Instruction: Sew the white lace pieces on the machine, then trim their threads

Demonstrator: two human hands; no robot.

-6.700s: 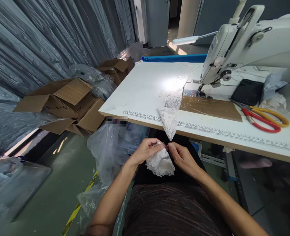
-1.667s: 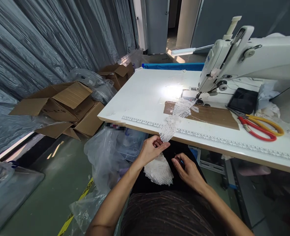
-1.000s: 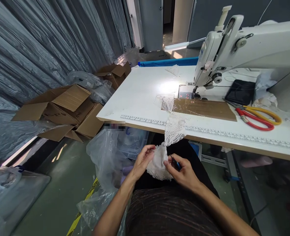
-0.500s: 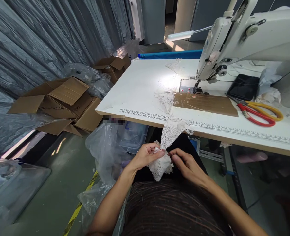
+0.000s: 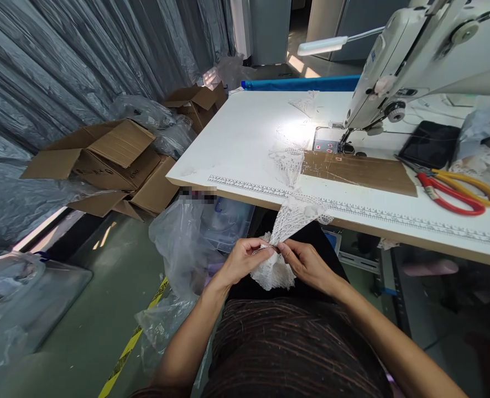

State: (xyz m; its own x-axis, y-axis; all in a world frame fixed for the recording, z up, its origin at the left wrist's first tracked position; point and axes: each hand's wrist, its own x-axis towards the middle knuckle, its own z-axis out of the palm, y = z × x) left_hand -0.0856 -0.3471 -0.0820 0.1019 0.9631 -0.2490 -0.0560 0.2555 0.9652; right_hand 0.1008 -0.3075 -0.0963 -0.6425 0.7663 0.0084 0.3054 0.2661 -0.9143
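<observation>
White lace [image 5: 295, 215] hangs over the table's front edge and runs down into my lap, where more of it lies bunched. My left hand [image 5: 249, 257] pinches the lace between thumb and fingers. Close beside it, my right hand [image 5: 301, 255] also pinches the lace, its fingertips almost meeting the left ones. Above the hands, the strip continues across the tabletop [image 5: 228, 143] toward the sewing machine [image 5: 378, 83]. The fingertips partly cover the spot being held.
A brown cardboard strip [image 5: 361, 174] lies before the machine's needle. Scissors [image 5: 456, 190] with red and yellow handles and a black flat object [image 5: 431, 143] rest to the right. A printed ruler [image 5: 249, 187] follows the table edge. Cardboard boxes [image 5: 116, 160] and plastic bags [image 5: 182, 249] stand left.
My right hand has moved left and up to the lace and now pinches it beside my left hand. The view has shifted slightly, so the table and machine appear farther right.
</observation>
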